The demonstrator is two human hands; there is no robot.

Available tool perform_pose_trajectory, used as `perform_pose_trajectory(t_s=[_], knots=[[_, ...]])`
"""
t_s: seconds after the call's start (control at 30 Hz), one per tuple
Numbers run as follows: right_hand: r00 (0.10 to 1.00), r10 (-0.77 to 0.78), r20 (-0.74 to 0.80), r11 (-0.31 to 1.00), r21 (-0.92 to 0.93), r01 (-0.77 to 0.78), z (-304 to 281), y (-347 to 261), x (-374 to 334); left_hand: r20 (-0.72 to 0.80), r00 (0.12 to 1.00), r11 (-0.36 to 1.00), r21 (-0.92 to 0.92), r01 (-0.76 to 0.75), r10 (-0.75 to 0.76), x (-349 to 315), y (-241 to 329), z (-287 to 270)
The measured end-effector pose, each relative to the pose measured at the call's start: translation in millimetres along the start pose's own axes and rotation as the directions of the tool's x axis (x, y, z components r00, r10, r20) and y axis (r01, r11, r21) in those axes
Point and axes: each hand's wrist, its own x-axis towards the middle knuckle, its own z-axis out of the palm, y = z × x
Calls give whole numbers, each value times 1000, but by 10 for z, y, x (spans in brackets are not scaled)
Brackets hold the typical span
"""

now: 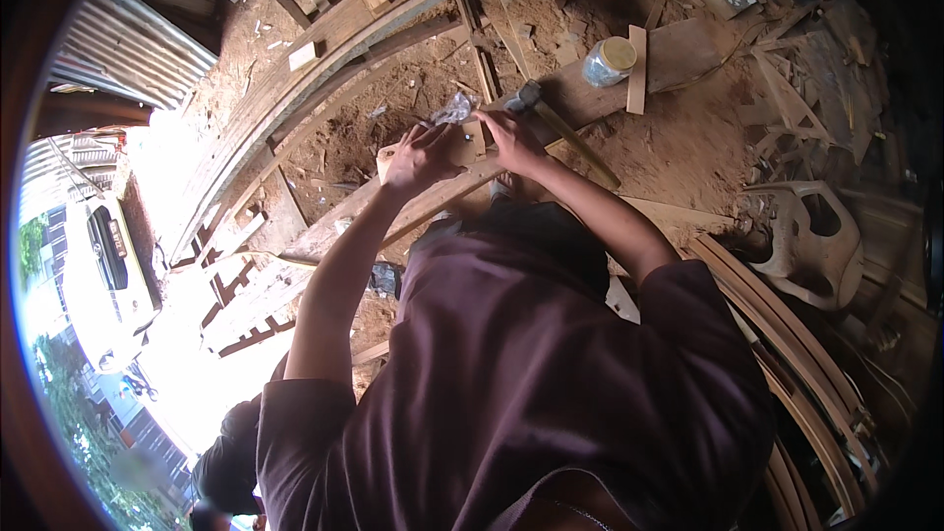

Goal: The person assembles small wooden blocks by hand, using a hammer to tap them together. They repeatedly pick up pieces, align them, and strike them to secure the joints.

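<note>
A short pale wooden piece [465, 145] lies across a long plank [433, 199] in front of me. My left hand [421, 157] rests flat on its left part with the fingers spread. At the right end of the piece is my right hand [513, 143], its fingertips drawn together; whatever they pinch is too small to make out. Just beyond the fingers lies a crumpled clear plastic bag [454, 108]. A hammer [531, 95] sits right of my right hand, its wooden handle slanting back toward my forearm.
A lidded clear jar [610, 61] stands on the plank beside a thin wood strip [637, 69]. A long curved-looking beam [324, 59] crosses the far side. At right are a plastic chair [811, 241] and stacked strips [787, 334]. Another person [228, 457] is at lower left.
</note>
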Motion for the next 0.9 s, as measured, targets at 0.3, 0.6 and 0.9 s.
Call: perform_pose_trajectory(t_s=[0.3,0.6,0.9], knots=[[990,8,144,999,43,-15,69,263,102,-19,1000,1000,-3,9,-9,18,151,-160],[982,66,178,998,-2,-66,-95,153,160,-51,999,1000,7,17,-17,-16,182,-130],[930,182,320,979,28,-202,-15,239,159,-79,997,1000,6,26,-25,-1,245,-119]])
